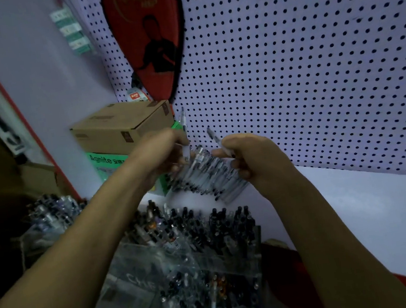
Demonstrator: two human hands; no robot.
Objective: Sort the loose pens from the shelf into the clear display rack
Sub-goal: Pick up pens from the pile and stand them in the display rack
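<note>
Where pegboard (315, 72) backs it, white shelf (374, 208) runs.

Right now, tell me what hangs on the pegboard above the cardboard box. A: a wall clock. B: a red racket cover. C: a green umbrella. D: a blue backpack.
B: a red racket cover with a dark figure printed on it hangs on the pegboard, right above the cardboard box.

White pegboard wall (315, 72), dim light
</note>
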